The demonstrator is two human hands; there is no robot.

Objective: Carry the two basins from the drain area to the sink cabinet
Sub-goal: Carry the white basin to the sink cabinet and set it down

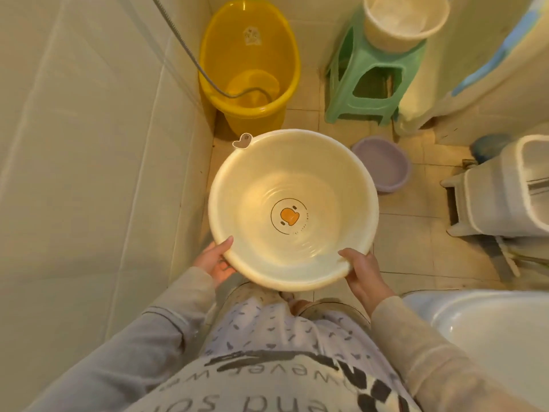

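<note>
A large cream basin (292, 179) with an orange duck print in its bottom is held level in front of me, above the tiled floor. My left hand (215, 260) grips its near-left rim and my right hand (361, 273) grips its near-right rim. A little water ripples inside it. A smaller purple basin (383, 165) sits on the floor just beyond and to the right of the cream one. Part of a white sink (487, 331) shows at the lower right.
A yellow tub (249, 63) with a shower hose (190, 52) in it stands against the far wall. A green stool (371, 75) carries a cream bucket (404, 19). A white toilet (505, 191) stands on the right. A tiled wall runs along the left.
</note>
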